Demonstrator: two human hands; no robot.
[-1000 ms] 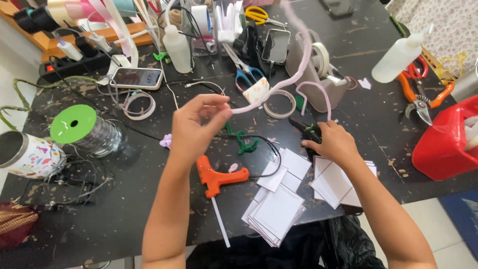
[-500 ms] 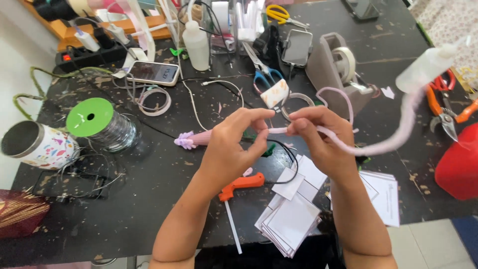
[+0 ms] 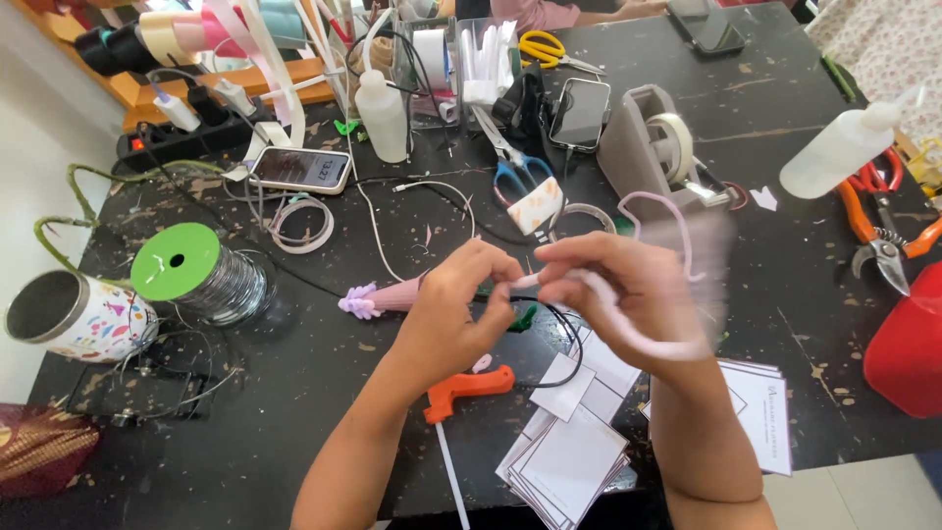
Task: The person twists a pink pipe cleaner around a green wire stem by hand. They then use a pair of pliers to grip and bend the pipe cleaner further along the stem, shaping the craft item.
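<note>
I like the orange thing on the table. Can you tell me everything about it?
The orange glue gun looks like plastic. It lies flat on its side on the black table, just below the left hand, which does not touch it. A pale glue stick pokes out of its back toward the table's near edge. A thin black cord curves past its right end, beside a pile of white cards. Its left part hides under the forearm.
</note>
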